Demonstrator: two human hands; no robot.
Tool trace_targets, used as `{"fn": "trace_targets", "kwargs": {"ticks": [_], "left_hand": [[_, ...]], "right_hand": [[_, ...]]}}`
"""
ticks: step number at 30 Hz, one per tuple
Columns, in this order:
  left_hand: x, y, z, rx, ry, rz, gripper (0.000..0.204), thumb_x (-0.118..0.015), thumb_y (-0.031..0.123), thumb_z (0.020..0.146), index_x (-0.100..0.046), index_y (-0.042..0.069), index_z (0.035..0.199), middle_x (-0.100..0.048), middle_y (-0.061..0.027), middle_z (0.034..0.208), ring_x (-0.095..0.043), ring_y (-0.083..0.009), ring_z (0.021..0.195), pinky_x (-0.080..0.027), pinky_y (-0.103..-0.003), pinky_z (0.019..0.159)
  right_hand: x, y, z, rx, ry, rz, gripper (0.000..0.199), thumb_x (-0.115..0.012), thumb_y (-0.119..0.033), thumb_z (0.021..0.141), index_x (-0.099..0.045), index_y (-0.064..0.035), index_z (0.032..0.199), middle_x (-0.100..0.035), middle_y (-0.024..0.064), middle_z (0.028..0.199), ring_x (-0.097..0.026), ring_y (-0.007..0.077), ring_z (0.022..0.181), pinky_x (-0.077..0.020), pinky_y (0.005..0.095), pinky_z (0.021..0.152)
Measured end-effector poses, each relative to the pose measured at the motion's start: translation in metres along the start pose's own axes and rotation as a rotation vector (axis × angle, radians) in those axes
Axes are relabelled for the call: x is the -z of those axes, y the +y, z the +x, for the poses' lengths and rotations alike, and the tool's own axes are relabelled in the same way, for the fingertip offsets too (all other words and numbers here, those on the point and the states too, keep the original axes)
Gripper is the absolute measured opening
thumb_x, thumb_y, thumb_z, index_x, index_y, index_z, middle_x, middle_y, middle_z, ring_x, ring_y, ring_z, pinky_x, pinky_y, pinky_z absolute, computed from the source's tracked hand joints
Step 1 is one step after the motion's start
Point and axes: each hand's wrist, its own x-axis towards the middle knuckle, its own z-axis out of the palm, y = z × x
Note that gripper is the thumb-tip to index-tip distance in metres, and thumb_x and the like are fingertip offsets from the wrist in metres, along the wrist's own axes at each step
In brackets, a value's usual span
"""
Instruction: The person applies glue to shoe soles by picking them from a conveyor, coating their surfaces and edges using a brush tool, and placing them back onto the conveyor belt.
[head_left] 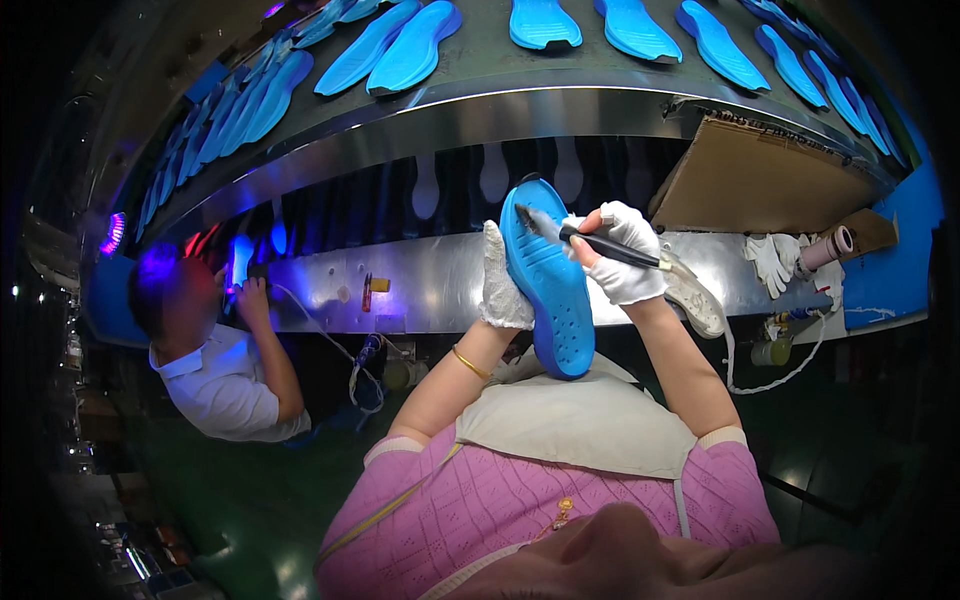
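Note:
My left hand (503,287), in a pale knit glove, is closed on the left edge of a bright blue shoe sole (565,320). The sole stands tilted in front of me, its dark-tipped end up and the end with small holes by my apron. In my right hand (628,262), gloved in white with bare fingertips, is a brush with a black handle (612,247). Its pale bristles, dark at the tip, meet or hover just over the sole's upper part; exact contact is hard to tell. A whitish sole-shaped piece (695,300) shows behind the right wrist.
Several blue soles (418,50) lie on a dark conveyor (480,60) ahead. Below runs a metal shelf (430,285). At right are a cardboard sheet (745,185), white gloves (768,265), a pinkish roll (828,248) and a pale hose (765,388). A co-worker (235,390) handles another sole at left.

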Motion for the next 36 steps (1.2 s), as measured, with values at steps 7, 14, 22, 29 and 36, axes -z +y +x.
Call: {"fn": "trace_targets", "kwargs": {"ticks": [7,14,22,29,36], "left_hand": [[0.005,0.007,-0.001,0.038,-0.159,-0.059,0.102,-0.037,0.081,0.079,-0.031,-0.001,0.14,-0.045,-0.024,0.136,-0.049,-0.0365,0.121,-0.041,-0.047,0.104],[0.011,0.012,0.0,0.078,-0.192,-0.059,0.107,-0.034,0.084,0.076,-0.032,-0.001,0.14,-0.046,-0.0238,0.134,-0.051,-0.0381,0.119,-0.042,-0.05,0.103],[0.018,-0.01,-0.031,0.173,-0.095,0.301,0.098,-0.029,0.081,0.079,-0.029,0.008,0.143,-0.046,-0.0155,0.134,-0.051,-0.0261,0.12,-0.046,-0.041,0.099],[0.006,0.0,0.007,0.017,-0.271,-0.114,0.121,-0.036,0.094,0.059,-0.038,0.0,0.134,-0.056,-0.0184,0.12,-0.056,-0.0328,0.11,-0.047,-0.046,0.097],[-0.006,0.025,0.014,-0.189,-0.333,-0.266,0.122,-0.039,0.094,0.057,-0.039,-0.002,0.133,-0.057,-0.0182,0.118,-0.057,-0.0312,0.105,-0.042,-0.048,0.102]], "right_hand": [[-0.008,-0.015,-0.021,0.093,-0.087,-0.138,0.02,-0.074,0.003,0.07,-0.062,-0.005,0.084,-0.062,0.0066,0.079,-0.062,0.0156,0.07,-0.0501,0.0262,0.066],[-0.005,-0.02,-0.043,-0.145,-0.2,0.103,0.017,-0.073,0.002,0.074,-0.062,-0.0059,0.084,-0.065,0.0068,0.079,-0.062,0.0141,0.069,-0.0507,0.0257,0.065],[0.016,-0.015,-0.059,-0.046,-0.2,-0.12,0.012,-0.072,-0.003,0.08,-0.061,-0.0027,0.085,-0.068,0.0103,0.087,-0.066,0.0139,0.076,-0.0522,0.0286,0.074],[0.003,-0.015,-0.042,0.046,-0.224,-0.108,0.014,-0.068,0.006,0.077,-0.061,-0.0016,0.087,-0.066,0.0119,0.093,-0.064,0.0126,0.069,-0.0519,0.0249,0.067],[-0.004,-0.014,-0.031,0.082,-0.101,0.01,0.011,-0.071,0.003,0.077,-0.064,-0.0031,0.084,-0.065,0.0103,0.087,-0.062,0.0111,0.063,-0.0507,0.0228,0.059]]}}
